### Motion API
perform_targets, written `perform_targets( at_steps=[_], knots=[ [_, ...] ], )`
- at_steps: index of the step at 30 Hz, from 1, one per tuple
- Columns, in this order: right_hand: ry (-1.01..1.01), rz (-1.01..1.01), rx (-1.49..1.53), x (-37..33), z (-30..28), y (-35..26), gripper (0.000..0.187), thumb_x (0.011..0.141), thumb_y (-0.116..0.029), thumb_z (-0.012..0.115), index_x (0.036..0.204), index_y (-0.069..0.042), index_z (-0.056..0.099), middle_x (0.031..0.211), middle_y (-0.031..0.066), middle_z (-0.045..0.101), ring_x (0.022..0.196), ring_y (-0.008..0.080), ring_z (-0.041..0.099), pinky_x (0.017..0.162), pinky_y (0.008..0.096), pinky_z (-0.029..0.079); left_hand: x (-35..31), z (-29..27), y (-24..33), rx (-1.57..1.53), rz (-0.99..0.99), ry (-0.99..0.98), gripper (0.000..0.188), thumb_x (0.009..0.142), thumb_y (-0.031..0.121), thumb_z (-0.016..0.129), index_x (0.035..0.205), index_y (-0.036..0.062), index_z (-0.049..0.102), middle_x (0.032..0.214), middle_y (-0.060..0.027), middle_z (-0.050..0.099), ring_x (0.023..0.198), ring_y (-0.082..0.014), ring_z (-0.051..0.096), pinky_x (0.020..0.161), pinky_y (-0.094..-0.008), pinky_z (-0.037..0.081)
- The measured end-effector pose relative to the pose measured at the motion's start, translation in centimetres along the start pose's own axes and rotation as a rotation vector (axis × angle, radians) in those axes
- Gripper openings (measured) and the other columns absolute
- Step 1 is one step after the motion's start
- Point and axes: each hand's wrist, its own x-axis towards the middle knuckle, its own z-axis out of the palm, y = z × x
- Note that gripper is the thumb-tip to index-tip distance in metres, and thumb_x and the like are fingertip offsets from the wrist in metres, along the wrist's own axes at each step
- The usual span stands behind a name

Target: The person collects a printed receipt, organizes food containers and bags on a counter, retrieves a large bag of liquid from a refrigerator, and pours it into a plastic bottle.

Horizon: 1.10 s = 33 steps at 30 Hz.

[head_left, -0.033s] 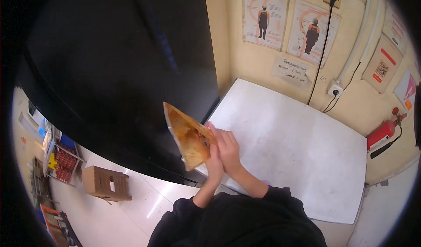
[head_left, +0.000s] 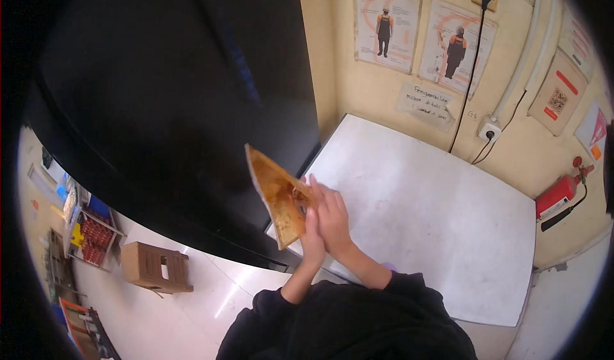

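A wedge-shaped, amber-brown thing with a pale edge and a darker hollow is raised in front of me, its narrow tip pointing up and away. I cannot make out what kind of thing it is. On its right side, my left hand grips it low down, thumb upward. My right hand lies against the left one, its bent fingers closed over the same edge. The fingertips are partly hidden behind the thing. Both hands are above the left edge of a white tabletop.
A tall black cabinet-like surface fills the left. A brown plastic stool and a rack with red goods stand on the pale floor beyond. Along the wall are posters, a power cable and a red fire extinguisher.
The amber-brown thing has turned slightly and its tip and lower corner have shifted to the right, so it looks narrower. Both hands keep their grip in almost the same place.
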Motion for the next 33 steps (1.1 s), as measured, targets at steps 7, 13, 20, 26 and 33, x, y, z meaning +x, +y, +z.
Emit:
perform_targets(
  at_steps=[7,13,20,26,33],
  knots=[
    [-0.372,-0.063,0.425,-1.2,0.9,0.8,0.077,0.081,-0.001,0.053,0.145,-0.003,0.011,0.151,0.0191,0.008,0.139,0.0333,0.015,0.112,0.0402,0.017,1.3,0.2,3.0,0.303,0.135,-0.066,0.049,0.099,0.030,0.037,0.138,0.0014,0.030,0.146,-0.0131,0.028,0.131,-0.0226,0.032,0.108,-0.0340,0.025],
    [-0.298,0.239,0.717,1.5,-3.8,2.0,0.059,0.085,-0.016,0.062,0.135,0.000,0.035,0.133,0.0193,0.045,0.127,0.0302,0.040,0.104,0.0392,0.032,3.5,-1.4,2.8,0.188,0.054,-0.227,0.053,0.095,0.041,0.044,0.136,0.0079,0.034,0.139,-0.0139,0.040,0.126,-0.0237,0.042,0.104,-0.0395,0.034],
    [-0.836,0.113,0.605,5.9,-3.5,4.6,0.053,0.081,-0.039,0.068,0.109,0.005,0.058,0.111,0.0173,0.056,0.104,0.0262,0.054,0.089,0.0347,0.043,5.1,-3.9,4.4,0.253,-0.085,-0.616,0.060,0.096,0.040,0.041,0.143,0.0067,0.024,0.140,-0.0095,0.041,0.129,-0.0219,0.037,0.109,-0.0355,0.023],
    [-0.927,0.283,0.742,5.5,-1.7,5.1,0.049,0.079,-0.037,0.070,0.108,0.002,0.060,0.111,0.0149,0.058,0.104,0.0244,0.054,0.090,0.0355,0.042,6.8,-2.6,5.0,0.302,-0.033,-0.741,0.068,0.093,0.049,0.043,0.141,0.0034,0.027,0.136,-0.0179,0.043,0.121,-0.0262,0.046,0.106,-0.0412,0.031],
    [-0.701,-0.113,0.361,3.7,1.4,7.3,0.029,0.082,-0.035,0.063,0.092,-0.008,0.060,0.112,0.0128,0.058,0.118,0.0242,0.046,0.108,0.0470,0.018,6.5,-2.6,1.4,0.140,-0.083,-0.314,0.048,0.096,0.038,0.045,0.125,-0.0004,0.046,0.117,-0.0107,0.055,0.107,-0.0161,0.052,0.093,-0.0318,0.042]
  ],
)
